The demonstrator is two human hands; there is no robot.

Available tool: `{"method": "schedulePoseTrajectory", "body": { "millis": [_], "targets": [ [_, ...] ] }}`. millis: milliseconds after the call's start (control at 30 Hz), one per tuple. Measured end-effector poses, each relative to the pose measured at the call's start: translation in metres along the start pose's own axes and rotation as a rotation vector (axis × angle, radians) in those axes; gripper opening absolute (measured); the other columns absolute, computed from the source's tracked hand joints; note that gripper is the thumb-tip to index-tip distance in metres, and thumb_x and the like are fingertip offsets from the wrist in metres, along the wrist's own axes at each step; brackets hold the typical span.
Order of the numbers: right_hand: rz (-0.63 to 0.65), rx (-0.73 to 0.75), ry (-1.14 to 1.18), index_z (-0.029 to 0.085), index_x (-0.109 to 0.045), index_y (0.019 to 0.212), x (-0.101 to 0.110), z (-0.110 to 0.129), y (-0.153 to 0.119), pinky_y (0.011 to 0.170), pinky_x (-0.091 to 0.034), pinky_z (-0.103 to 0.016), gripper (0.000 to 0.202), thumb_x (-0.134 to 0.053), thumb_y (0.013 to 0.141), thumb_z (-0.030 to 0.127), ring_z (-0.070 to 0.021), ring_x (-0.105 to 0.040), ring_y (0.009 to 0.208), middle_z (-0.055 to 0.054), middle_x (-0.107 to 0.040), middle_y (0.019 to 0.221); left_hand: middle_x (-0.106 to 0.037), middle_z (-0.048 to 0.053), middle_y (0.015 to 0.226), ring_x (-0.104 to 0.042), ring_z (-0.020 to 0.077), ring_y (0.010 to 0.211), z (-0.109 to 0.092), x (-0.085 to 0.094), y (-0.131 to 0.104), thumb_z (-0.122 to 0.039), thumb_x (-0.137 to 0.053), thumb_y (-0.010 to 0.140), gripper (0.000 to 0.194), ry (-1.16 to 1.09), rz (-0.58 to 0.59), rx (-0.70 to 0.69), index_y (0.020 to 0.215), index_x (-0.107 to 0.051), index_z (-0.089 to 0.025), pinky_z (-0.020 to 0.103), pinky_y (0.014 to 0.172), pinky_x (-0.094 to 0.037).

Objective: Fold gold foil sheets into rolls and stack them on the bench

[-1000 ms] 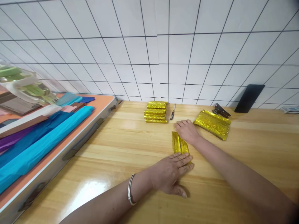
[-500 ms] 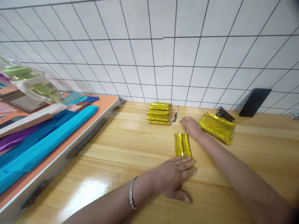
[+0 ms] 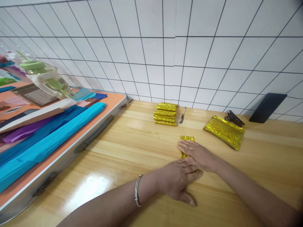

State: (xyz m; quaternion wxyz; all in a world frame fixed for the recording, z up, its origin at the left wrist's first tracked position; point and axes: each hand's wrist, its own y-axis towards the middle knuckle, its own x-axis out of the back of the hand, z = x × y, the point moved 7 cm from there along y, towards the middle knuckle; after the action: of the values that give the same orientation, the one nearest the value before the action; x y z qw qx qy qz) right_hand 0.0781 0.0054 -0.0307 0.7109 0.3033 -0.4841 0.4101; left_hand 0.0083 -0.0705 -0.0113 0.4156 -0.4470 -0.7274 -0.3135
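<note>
A folded strip of shiny gold foil [image 3: 187, 138] lies on the wooden table, mostly covered by my hands. My left hand [image 3: 176, 179] rests flat over its near end, fingers stretched out and thumb apart. Over the middle of the strip lies my right hand [image 3: 197, 154], palm down with its fingers extended, its heel side close against the left fingertips. Beyond them sits a pile of folded gold foil pieces [image 3: 165, 114]. Beside that pile is a slim utility knife [image 3: 182, 115]. To the right is a flat stack of gold foil sheets [image 3: 224, 131].
A black clip [image 3: 234, 118] touches the foil stack's far edge. A dark flat panel [image 3: 268, 107] leans on the tiled wall [image 3: 151, 50]. At left, an orange-topped board [image 3: 113, 102] holds coloured paper rolls [image 3: 71, 135], a box [image 3: 38, 94] and a green-lidded bottle [image 3: 33, 67].
My right hand has come back from near the knife onto the gold foil strip. My left hand has stayed on the strip's near end. The view has shifted slightly.
</note>
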Motion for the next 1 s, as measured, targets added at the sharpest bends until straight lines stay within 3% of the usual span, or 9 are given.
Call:
{"method": "schedulePoseTrajectory", "body": {
  "millis": [433, 733, 900, 1000],
  "targets": [
    [-0.016, -0.112, -0.085, 0.027, -0.025, 0.142, 0.003, -0.03, 0.017, 0.111, -0.016, -0.043, 0.051, -0.03, 0.094, 0.042, -0.0184, -0.018, 0.137, -0.003, -0.026, 0.148, -0.016, 0.017, 0.149, -0.013, 0.03, 0.138, -0.005, -0.001, -0.002, -0.062, -0.05, 0.078, 0.087, 0.058, 0.024, 0.038, 0.141, -0.025, -0.008, 0.039, 0.114, -0.009],
    [-0.011, -0.091, -0.129, 0.027, -0.021, 0.144, -0.001, -0.031, 0.014, 0.111, -0.015, -0.043, 0.053, -0.029, 0.094, 0.044, -0.0183, -0.017, 0.137, -0.004, -0.024, 0.149, -0.003, 0.022, 0.149, -0.002, 0.0356, 0.137, -0.038, -0.007, -0.011, -0.066, -0.049, 0.076, 0.092, 0.009, 0.064, 0.093, 0.142, -0.02, -0.009, 0.046, 0.112, -0.009],
    [-0.025, -0.091, -0.151, 0.025, -0.022, 0.144, -0.004, -0.033, 0.014, 0.11, -0.016, -0.044, 0.055, -0.028, 0.094, 0.046, -0.02, -0.019, 0.137, -0.005, -0.026, 0.148, -0.009, 0.019, 0.15, -0.008, 0.0314, 0.138, -0.058, -0.007, -0.026, -0.061, -0.047, 0.08, 0.084, -0.074, 0.103, 0.028, 0.143, -0.02, -0.011, 0.041, 0.113, -0.011],
    [-0.033, -0.095, -0.161, 0.024, -0.023, 0.143, -0.005, -0.033, 0.014, 0.11, -0.017, -0.043, 0.055, -0.027, 0.093, 0.048, -0.0202, -0.02, 0.136, -0.005, -0.026, 0.148, -0.015, 0.015, 0.15, -0.01, 0.0262, 0.139, -0.058, -0.003, -0.029, -0.057, -0.036, 0.087, 0.073, -0.05, 0.066, 0.048, 0.142, -0.023, -0.01, 0.038, 0.114, -0.012]
  ]
}}
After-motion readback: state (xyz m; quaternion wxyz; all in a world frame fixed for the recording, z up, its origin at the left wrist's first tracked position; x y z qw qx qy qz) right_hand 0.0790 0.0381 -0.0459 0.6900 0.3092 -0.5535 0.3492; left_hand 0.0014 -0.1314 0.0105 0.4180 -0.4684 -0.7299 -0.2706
